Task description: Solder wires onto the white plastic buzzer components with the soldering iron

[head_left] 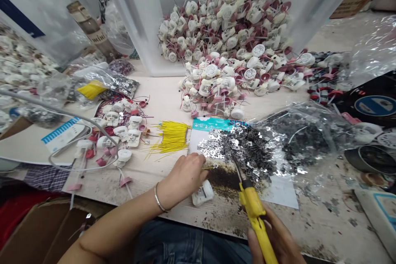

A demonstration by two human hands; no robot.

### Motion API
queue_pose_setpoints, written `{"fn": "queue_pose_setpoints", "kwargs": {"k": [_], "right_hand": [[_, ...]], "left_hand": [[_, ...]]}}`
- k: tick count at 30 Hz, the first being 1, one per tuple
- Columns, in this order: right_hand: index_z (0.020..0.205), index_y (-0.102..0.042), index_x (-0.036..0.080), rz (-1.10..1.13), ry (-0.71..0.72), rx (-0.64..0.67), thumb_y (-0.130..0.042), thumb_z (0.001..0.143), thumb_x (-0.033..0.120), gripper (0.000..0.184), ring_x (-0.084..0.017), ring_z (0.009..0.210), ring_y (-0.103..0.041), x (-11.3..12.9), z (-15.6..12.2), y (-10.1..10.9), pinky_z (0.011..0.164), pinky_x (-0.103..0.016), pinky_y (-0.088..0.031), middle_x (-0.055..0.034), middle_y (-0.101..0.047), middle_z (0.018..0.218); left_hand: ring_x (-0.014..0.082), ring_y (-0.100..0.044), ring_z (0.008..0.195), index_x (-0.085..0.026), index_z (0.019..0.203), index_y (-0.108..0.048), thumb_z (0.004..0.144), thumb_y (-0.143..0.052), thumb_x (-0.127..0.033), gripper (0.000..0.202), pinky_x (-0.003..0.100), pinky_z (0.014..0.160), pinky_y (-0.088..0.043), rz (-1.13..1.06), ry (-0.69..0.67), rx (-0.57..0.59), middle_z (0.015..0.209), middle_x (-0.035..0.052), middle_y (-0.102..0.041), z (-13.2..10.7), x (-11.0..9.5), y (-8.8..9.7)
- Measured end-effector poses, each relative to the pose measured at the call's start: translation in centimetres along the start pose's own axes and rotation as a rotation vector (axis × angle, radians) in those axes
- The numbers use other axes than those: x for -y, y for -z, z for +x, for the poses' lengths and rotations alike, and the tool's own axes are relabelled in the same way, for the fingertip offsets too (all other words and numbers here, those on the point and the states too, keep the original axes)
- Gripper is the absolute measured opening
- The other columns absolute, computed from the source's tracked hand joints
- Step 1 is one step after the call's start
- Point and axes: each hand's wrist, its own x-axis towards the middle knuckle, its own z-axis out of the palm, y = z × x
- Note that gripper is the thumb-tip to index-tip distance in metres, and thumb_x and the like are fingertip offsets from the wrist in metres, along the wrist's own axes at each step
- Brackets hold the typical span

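Observation:
My right hand (275,231) is wrapped round a yellow soldering iron (254,208). The iron's dark tip points up and left, at the edge of a heap of small shiny metal pieces (238,146). My left hand (187,173) is closed, fingertips together, and a short yellow wire (208,168) sticks out of them to the right. Just below those fingers a small white plastic housing (203,194) lies on the table. A bundle of yellow wires (175,137) is spread flat behind my left hand. Dark brown residue (225,177) covers the surface between my hands.
A large translucent bin (145,49) full of white and pink parts (225,16) lies at the back, its contents spilling forward. More white housings (120,128) are at left, near a grey cable (102,126). At right are a plastic bag (312,132) and a round tin (368,161).

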Motion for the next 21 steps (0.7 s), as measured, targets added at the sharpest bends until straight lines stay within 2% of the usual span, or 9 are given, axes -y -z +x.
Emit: {"fn": "queue_pose_setpoints", "kwargs": {"k": [2, 5, 7, 9, 11, 13, 16, 19, 21], "right_hand": [[0.095, -0.065, 0.023, 0.038, 0.117, 0.020, -0.061, 0.077, 0.007, 0.024, -0.017, 0.096, -0.068, -0.1, 1.1, -1.2, 0.070, -0.022, -0.059, -0.0038, -0.059, 0.126], [0.074, -0.060, 0.019, 0.107, 0.186, -0.039, -0.061, 0.074, 0.001, 0.018, -0.013, 0.093, -0.067, 0.1, 3.0, -3.1, 0.071, -0.019, -0.058, -0.0033, -0.055, 0.126], [0.070, -0.056, 0.018, 0.139, 0.159, -0.054, -0.064, 0.072, 0.002, 0.018, -0.013, 0.094, -0.066, 0.5, 3.9, -4.0, 0.072, -0.021, -0.059, -0.0036, -0.055, 0.122], [0.067, -0.051, 0.018, 0.173, 0.113, -0.040, -0.065, 0.072, 0.003, 0.021, -0.014, 0.098, -0.064, 1.1, 4.3, -4.5, 0.074, -0.022, -0.059, -0.0039, -0.054, 0.119], [0.068, -0.048, 0.018, 0.204, 0.110, -0.025, -0.066, 0.074, 0.005, 0.023, -0.014, 0.101, -0.063, 1.5, 4.2, -4.9, 0.075, -0.024, -0.059, -0.0049, -0.051, 0.119], [0.073, -0.051, 0.018, 0.195, 0.187, 0.044, -0.066, 0.076, 0.009, 0.018, -0.016, 0.103, -0.062, 1.7, 3.9, -5.4, 0.075, -0.025, -0.060, -0.0068, -0.048, 0.121], [0.080, -0.058, 0.018, 0.122, 0.284, 0.111, -0.064, 0.079, 0.010, 0.009, -0.014, 0.099, -0.063, 1.6, 3.7, -6.1, 0.072, -0.022, -0.059, -0.0070, -0.049, 0.121], [0.077, -0.057, 0.018, 0.085, 0.211, 0.025, -0.064, 0.078, 0.008, 0.011, -0.014, 0.101, -0.062, 1.3, 3.9, -6.5, 0.075, -0.021, -0.058, -0.0066, -0.050, 0.120], [0.075, -0.055, 0.018, 0.068, 0.119, -0.027, -0.067, 0.077, 0.011, 0.014, -0.015, 0.105, -0.060, 1.1, 4.3, -6.4, 0.080, -0.024, -0.056, -0.0081, -0.051, 0.118]], "left_hand": [[0.0177, -0.060, 0.068, -0.014, 0.076, -0.063, 0.084, -0.052, -0.015, 0.014, 0.026, 0.061, -0.043, -0.034, -0.019, -0.004, 0.073, 0.0052, -0.066, -0.7, -0.3, 0.3], [0.0132, -0.058, 0.059, -0.014, 0.071, -0.065, 0.082, -0.057, -0.011, 0.014, 0.022, 0.056, -0.042, -0.205, -0.145, -0.040, 0.066, 0.0017, -0.065, -1.7, -1.1, 0.0], [0.0126, -0.060, 0.061, -0.014, 0.074, -0.069, 0.081, -0.062, -0.014, 0.009, 0.021, 0.058, -0.045, -0.368, -0.250, -0.180, 0.068, 0.0021, -0.067, -2.1, -1.4, -0.4], [0.0131, -0.064, 0.069, -0.014, 0.080, -0.070, 0.083, -0.064, -0.017, 0.008, 0.021, 0.064, -0.049, -0.514, -0.344, -0.377, 0.074, 0.0041, -0.070, -2.2, -1.2, -0.9], [0.0122, -0.065, 0.072, -0.013, 0.086, -0.070, 0.085, -0.062, -0.017, 0.009, 0.020, 0.069, -0.052, -0.574, -0.394, -0.522, 0.078, 0.0050, -0.071, -2.3, -0.6, -1.0], [0.0116, -0.065, 0.071, -0.013, 0.092, -0.069, 0.087, -0.060, -0.016, 0.010, 0.020, 0.069, -0.053, -0.525, -0.404, -0.586, 0.078, 0.0053, -0.071, -2.6, 0.4, -0.9], [0.0139, -0.064, 0.077, -0.013, 0.097, -0.067, 0.089, -0.055, -0.014, 0.015, 0.023, 0.069, -0.053, -0.334, -0.403, -0.636, 0.084, 0.0083, -0.068, -3.6, 2.4, -0.2], [0.0147, -0.060, 0.073, -0.014, 0.104, -0.064, 0.090, -0.051, -0.010, 0.020, 0.027, 0.066, -0.051, -0.098, -0.454, -0.609, 0.082, 0.0071, -0.067, -4.9, 4.4, 0.3], [0.0142, -0.057, 0.066, -0.014, 0.109, -0.062, 0.090, -0.049, -0.008, 0.024, 0.027, 0.061, -0.049, 0.026, -0.536, -0.518, 0.075, 0.0050, -0.066, -5.6, 5.1, 0.2]]}}
